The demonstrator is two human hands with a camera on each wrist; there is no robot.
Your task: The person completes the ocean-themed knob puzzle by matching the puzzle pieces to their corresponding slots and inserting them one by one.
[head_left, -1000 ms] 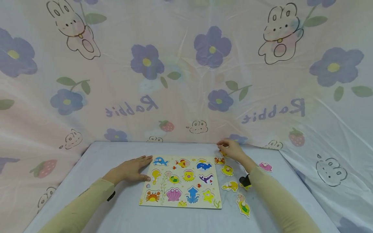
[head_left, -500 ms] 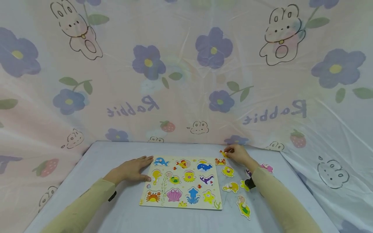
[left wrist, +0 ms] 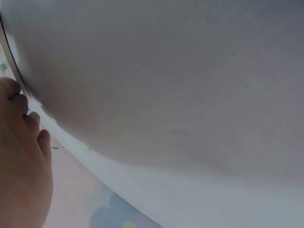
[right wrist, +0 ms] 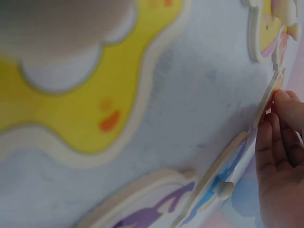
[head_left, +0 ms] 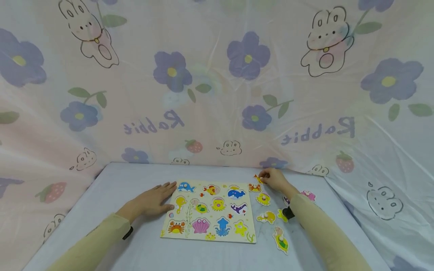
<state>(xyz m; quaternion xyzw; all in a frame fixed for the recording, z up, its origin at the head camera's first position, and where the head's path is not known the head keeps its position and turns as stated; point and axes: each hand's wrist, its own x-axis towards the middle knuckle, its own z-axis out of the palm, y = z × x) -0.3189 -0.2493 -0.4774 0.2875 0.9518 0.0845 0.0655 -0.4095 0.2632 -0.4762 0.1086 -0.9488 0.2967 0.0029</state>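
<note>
Head view faces forward-down, sharing the table (head_left: 142,258) with close wrist views.

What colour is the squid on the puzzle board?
The squid picture is blue, seen best in the head view.

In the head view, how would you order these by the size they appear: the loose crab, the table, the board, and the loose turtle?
From largest to smallest:
1. Table
2. Board
3. Loose turtle
4. Loose crab

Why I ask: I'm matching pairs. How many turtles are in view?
2: one pictured turtle on the puzzle board, one loose turtle piece on the table right of it. The right arm may hide others.
</note>
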